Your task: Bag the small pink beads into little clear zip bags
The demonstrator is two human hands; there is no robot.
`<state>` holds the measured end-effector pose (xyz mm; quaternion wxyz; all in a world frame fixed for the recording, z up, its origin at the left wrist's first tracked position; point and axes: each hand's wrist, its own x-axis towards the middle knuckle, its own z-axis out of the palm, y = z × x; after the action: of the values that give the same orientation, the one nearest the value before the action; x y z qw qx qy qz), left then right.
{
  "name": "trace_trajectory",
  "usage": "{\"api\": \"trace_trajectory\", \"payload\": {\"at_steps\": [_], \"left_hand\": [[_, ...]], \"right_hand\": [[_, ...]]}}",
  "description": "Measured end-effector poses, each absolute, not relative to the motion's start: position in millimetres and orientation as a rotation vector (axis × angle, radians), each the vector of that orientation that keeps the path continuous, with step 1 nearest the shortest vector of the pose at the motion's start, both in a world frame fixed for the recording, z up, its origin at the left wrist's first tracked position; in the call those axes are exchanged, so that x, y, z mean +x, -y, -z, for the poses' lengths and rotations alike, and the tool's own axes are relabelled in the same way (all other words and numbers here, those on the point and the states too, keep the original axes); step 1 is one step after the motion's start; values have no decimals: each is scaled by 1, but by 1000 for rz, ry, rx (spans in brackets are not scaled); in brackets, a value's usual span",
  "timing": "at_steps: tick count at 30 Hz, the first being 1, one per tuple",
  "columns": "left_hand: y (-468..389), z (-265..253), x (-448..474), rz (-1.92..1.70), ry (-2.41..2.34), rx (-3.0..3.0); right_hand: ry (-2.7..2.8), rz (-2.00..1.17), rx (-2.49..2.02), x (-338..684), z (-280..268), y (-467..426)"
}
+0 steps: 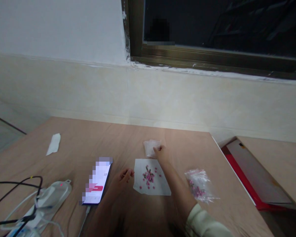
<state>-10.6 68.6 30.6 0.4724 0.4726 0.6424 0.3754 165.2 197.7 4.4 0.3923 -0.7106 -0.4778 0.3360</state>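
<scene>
My right hand (161, 153) reaches past the paper to a small stack of clear plastic bags (150, 148). Its thumb and fingers pinch the right edge of a bag. My left hand (125, 175) rests just left of a white sheet of paper (140, 190), its fingers curled together near the sheet's edge; whatever they may hold is too small to make out. Gathered in the middle of that sheet are small pink pieces with green parts (150, 177), several of them scattered around the cluster. Beyond my right forearm lies a filled clear plastic bag (198, 188) of similar pink pieces.
A lit phone (98, 182) on a charging cable lies left of my left arm. Farther left are a white power strip (50, 200) with tangled black and white cables, and a white paper scrap (53, 144). A wall and window border the wooden table's (113, 138) back.
</scene>
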Motion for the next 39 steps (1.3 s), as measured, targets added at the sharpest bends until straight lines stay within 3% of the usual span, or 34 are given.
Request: {"api": "trace_trajectory", "payload": {"at_steps": [6,11,22,29,39], "left_hand": [[-74,-25,-15,-916,-1605,1184],[-69,-16,-9,-879,-1568,1184],[-51,-20,1,-847,-1512,1267],[-57,-32,7,-856,-1462,1298],[-62,-36,5,-846,-1440,1345]], "right_hand": [[1529,-176,-2060,200,-20,-148],[1512,113,-2359,259,-19,-79],[1575,-7,-2174,290,-10,-41],[1596,45,-2304,291,-9,-48],[1369,-255,-1994,303,-6,-53]]}}
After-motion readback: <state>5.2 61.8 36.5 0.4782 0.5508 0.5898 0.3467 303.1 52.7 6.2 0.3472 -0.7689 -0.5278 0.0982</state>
